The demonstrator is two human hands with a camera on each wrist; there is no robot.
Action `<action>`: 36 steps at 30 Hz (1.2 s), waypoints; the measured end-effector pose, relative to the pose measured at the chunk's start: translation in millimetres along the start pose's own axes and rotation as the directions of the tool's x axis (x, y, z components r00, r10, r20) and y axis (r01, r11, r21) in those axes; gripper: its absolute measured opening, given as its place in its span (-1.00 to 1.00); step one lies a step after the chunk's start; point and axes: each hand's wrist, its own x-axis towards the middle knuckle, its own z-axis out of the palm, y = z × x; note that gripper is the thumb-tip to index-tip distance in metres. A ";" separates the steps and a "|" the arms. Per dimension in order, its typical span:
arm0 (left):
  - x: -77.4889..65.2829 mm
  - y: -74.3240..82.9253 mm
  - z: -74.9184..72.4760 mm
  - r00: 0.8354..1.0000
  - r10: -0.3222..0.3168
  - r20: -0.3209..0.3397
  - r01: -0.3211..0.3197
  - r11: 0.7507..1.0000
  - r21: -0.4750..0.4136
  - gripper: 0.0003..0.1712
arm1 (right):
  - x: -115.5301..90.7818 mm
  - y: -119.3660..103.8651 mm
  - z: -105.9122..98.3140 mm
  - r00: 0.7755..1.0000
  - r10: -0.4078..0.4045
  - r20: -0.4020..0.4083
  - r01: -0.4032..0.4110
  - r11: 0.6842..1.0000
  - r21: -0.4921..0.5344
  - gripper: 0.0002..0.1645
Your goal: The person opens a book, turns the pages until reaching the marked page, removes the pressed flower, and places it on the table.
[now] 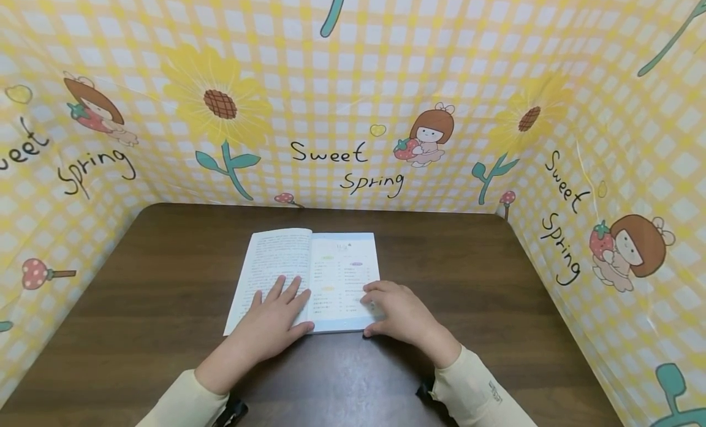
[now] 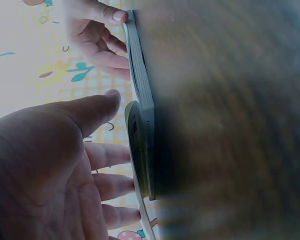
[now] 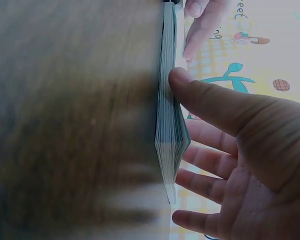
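An open book (image 1: 344,246) lies on the brown table, dense text on its left page and a list with coloured headings on its right page. My left hand (image 1: 270,326) rests on the left page with fingers spread, its thumb near the bottom of the fold. In the left wrist view, the fingertips touch the left leaf, which slopes beside the thicker page block (image 2: 142,75). My right hand (image 1: 405,313) is at the lower right corner, its fingers loosely bent over the right page. The right wrist view shows its thumb (image 3: 210,97) against the edge of the pages (image 3: 166,100).
The dark wooden table (image 1: 452,255) extends around the book. A yellow checked cloth (image 1: 331,96) printed with flowers and cartoon figures walls it in at the back and both sides. Dark straps (image 1: 234,411) show under the pale sleeves (image 1: 190,405).
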 end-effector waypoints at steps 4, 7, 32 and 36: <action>0.1 -1.1 -0.6 1.000 0.000 -0.002 0.000 1.000 -0.004 -0.17 | 0.2 -0.2 0.6 1.000 -0.002 -0.003 0.002 1.000 -0.003 -0.30; 0.8 -1.8 0.2 1.000 -0.001 -0.002 0.001 1.000 0.001 -0.17 | 0.0 -0.6 0.5 1.000 -0.002 -0.002 0.002 1.000 -0.010 -0.33; 0.2 2.4 -5.2 1.000 -0.007 -0.021 0.006 1.000 -0.013 -0.19 | -4.4 14.9 -20.8 0.949 -0.307 0.065 0.314 0.937 -0.154 -0.83; 0.7 3.2 -4.8 1.000 -0.017 -0.022 0.016 1.000 -0.012 -0.18 | -2.4 15.7 -18.3 0.959 -0.282 -0.021 0.278 0.955 -0.102 -0.90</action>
